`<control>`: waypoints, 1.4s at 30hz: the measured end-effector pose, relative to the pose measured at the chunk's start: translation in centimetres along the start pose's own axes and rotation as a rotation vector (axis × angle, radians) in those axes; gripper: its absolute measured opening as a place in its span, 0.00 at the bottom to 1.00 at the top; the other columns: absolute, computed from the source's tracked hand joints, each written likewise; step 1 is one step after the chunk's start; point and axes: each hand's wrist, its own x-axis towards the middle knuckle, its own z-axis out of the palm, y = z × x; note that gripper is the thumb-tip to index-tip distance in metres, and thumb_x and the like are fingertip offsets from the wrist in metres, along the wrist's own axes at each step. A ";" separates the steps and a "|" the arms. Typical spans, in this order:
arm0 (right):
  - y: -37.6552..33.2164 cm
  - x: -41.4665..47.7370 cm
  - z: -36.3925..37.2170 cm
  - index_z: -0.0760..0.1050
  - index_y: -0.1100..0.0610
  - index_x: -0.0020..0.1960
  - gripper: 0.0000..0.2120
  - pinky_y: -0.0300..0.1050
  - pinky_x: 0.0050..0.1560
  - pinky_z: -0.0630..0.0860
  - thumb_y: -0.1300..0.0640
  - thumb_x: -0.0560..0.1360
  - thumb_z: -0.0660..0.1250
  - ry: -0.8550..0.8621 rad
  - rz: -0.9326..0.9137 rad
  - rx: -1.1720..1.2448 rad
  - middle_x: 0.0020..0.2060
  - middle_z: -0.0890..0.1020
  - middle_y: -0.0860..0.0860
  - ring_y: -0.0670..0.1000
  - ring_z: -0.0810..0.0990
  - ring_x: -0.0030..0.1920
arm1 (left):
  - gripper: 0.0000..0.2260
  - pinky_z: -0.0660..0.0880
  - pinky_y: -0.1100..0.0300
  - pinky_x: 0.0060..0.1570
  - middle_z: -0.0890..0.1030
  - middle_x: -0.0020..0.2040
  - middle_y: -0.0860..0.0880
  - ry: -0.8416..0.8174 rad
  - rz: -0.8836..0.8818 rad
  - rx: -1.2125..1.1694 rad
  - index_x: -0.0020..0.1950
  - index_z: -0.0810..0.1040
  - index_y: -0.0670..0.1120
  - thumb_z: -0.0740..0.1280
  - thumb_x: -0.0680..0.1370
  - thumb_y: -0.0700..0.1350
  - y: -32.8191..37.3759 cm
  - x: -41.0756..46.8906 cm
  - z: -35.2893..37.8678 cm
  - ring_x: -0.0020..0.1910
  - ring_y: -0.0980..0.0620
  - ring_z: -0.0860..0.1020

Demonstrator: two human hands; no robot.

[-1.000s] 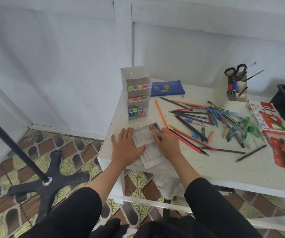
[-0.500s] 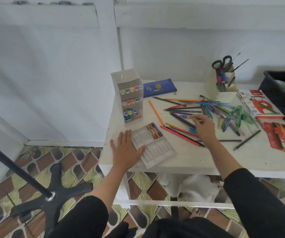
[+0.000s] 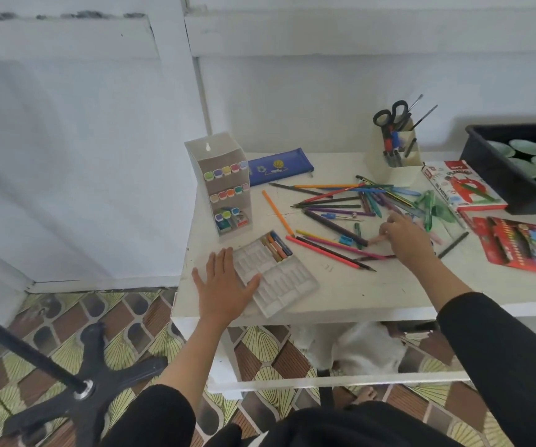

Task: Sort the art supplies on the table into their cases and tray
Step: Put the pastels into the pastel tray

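Left hand (image 3: 224, 285) spread on the white compartmented plastic tray (image 3: 292, 282) at the counter's (image 3: 357, 291) front, the right hand (image 3: 408, 240) pinches a short pale-pink crayon (image 3: 377, 241) whose lift may drag neighbouring pencils (image 3: 329, 253) rolling.

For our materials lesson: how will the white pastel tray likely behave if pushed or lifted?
The white tray looks thin and moulded, so probably light and slightly flexible. With pastels only in one corner, it may tilt that way when lifted. The left hand resting on its edge suggests it slides easily.
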 end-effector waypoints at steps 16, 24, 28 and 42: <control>-8.7 -4.4 -1.7 0.82 0.60 0.49 0.07 0.39 0.41 0.69 0.57 0.74 0.70 0.336 0.125 0.782 0.39 0.80 0.50 0.50 0.77 0.40 | 0.44 0.43 0.40 0.73 0.53 0.78 0.50 -0.013 -0.013 -0.008 0.78 0.48 0.48 0.43 0.70 0.73 0.0 0.0 0.4 0.77 0.50 0.47; -18.0 -2.7 -1.1 0.83 0.57 0.50 0.08 0.39 0.40 0.65 0.56 0.73 0.71 0.091 -0.054 0.877 0.38 0.79 0.51 0.47 0.73 0.39 | 0.47 0.42 0.41 0.73 0.53 0.78 0.51 -0.010 -0.023 -0.021 0.78 0.49 0.48 0.39 0.65 0.75 -0.2 0.0 0.4 0.77 0.52 0.47; -19.9 -2.3 -0.4 0.81 0.50 0.56 0.11 0.42 0.35 0.65 0.50 0.76 0.67 0.081 -0.118 0.774 0.37 0.74 0.50 0.51 0.72 0.44 | 0.47 0.42 0.41 0.73 0.53 0.78 0.51 -0.014 -0.023 -0.019 0.78 0.48 0.48 0.39 0.66 0.75 -0.1 0.0 0.5 0.77 0.52 0.47; -20.2 -3.9 2.0 0.82 0.51 0.48 0.09 0.52 0.39 0.76 0.51 0.68 0.73 0.216 -0.315 0.315 0.46 0.78 0.54 0.59 0.77 0.50 | 0.47 0.43 0.41 0.73 0.53 0.78 0.52 -0.009 -0.025 0.007 0.78 0.48 0.48 0.37 0.66 0.74 0.0 0.0 0.4 0.77 0.52 0.47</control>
